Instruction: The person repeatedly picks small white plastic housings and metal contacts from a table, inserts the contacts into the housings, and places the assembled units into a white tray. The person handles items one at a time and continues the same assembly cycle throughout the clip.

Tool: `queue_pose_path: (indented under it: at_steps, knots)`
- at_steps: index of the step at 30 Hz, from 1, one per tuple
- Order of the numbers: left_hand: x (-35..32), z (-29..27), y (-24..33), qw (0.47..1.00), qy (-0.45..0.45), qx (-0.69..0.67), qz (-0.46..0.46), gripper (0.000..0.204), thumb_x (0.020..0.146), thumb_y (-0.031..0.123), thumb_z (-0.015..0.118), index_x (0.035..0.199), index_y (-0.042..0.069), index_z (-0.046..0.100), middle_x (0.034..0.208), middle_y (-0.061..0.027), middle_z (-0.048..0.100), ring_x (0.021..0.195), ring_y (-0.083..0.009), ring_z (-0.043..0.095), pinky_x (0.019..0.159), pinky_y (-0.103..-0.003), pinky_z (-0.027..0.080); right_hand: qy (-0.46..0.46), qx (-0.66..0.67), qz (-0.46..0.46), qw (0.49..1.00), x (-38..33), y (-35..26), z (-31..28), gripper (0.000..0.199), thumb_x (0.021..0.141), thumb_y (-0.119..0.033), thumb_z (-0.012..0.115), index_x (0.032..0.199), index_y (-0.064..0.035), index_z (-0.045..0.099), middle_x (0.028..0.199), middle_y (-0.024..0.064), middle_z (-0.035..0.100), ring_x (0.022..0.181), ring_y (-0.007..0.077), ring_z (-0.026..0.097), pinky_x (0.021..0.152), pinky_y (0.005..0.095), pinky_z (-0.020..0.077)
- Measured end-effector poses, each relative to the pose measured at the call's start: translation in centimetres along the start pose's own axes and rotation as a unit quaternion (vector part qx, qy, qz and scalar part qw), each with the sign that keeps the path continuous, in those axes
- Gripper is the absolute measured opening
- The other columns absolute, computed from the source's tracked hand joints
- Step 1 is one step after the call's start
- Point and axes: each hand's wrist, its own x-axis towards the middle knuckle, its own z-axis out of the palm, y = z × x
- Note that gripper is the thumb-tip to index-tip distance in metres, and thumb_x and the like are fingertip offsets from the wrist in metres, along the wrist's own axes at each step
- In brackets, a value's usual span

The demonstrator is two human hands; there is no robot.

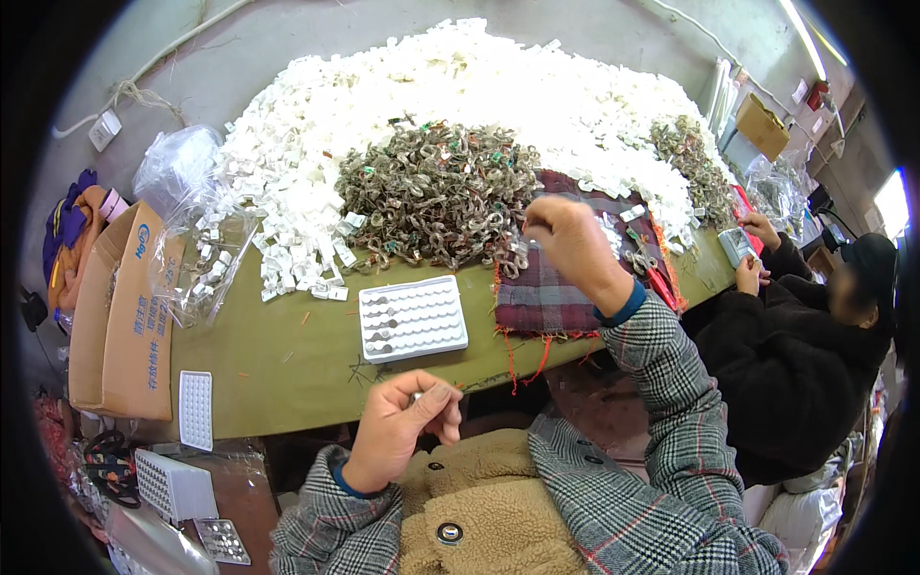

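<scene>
My left hand [402, 426] is closed in a pinch just in front of the table's near edge. A small greyish bit shows between its thumb and fingers, too small to name. Over the checked cloth [532, 297], my right hand [580, 244] has its fingers curled together, beside a heap of small greyish looped parts [431, 196]. What the right fingers hold, if anything, is hidden. A white plastic tray [446, 331] with rows of scalloped wells lies between the hands. Several dark round pieces [381, 324] sit in its left wells.
A huge pile of small white plastic pieces [307, 105] covers the table's back. Red-handled pliers [659, 283] rest on the cloth. Left stand a cardboard box [125, 316], a narrow white tray [195, 412] and stacked trays [177, 487]. A co-worker [795, 355] sits at right, holding a small light-coloured box [737, 246].
</scene>
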Motion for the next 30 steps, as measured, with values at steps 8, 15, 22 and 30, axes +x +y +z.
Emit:
queue_pose_path:
  at_steps: [8, 15, 22, 30]
  knots:
    - [11.3, 1.6, 8.0, 0.962, 0.039, 0.204, 0.179, 0.043, 0.101, 0.012, 0.058, 0.139, -0.006, 0.050, 0.108, -0.0124, 0.067, 0.085, -0.0170, 0.071, 0.068, -0.028, 0.060, 0.013, 0.127, -0.074, 0.989, 3.2, -3.6, -0.1, 0.019, 0.076, 0.000, 0.072, 0.095, 0.0025, 0.069, 0.086, 0.0193, 0.068, 0.079, 0.0341, 0.068, 0.071, 0.0385, 0.0538]
    - [13.4, 1.7, 8.2, 0.983, -0.007, 0.109, 0.147, 0.028, 0.101, 0.015, 0.059, 0.121, -0.005, 0.058, 0.096, -0.0091, 0.068, 0.088, -0.0190, 0.072, 0.073, -0.030, 0.062, 0.074, 0.196, -0.118, 0.971, 2.5, -6.2, -0.4, 0.016, 0.078, 0.006, 0.070, 0.094, 0.0017, 0.072, 0.092, 0.0136, 0.067, 0.079, 0.0271, 0.068, 0.068, 0.0342, 0.0545]
    - [8.3, 0.9, 6.0, 0.990, 0.039, -0.018, 0.134, 0.017, 0.101, 0.017, 0.061, 0.100, 0.000, 0.061, 0.085, -0.0084, 0.066, 0.064, -0.0122, 0.062, 0.062, -0.028, 0.059, -0.045, 0.545, 0.068, 0.834, -1.8, -7.6, 0.3, 0.045, 0.090, 0.007, 0.066, 0.133, 0.0054, 0.054, 0.117, 0.0093, 0.063, 0.100, 0.0122, 0.064, 0.088, 0.0264, 0.0535]
    - [2.9, 0.0, 1.0, 0.987, 0.038, -0.117, 0.107, 0.023, 0.101, 0.023, 0.061, 0.098, 0.000, 0.061, 0.088, -0.0100, 0.068, 0.068, -0.0151, 0.065, 0.063, -0.030, 0.059, -0.079, 0.641, 0.148, 0.749, -7.6, -11.5, 4.8, 0.015, 0.094, -0.002, 0.065, 0.108, 0.0028, 0.062, 0.096, 0.0030, 0.065, 0.083, 0.0083, 0.059, 0.077, 0.0248, 0.0508]
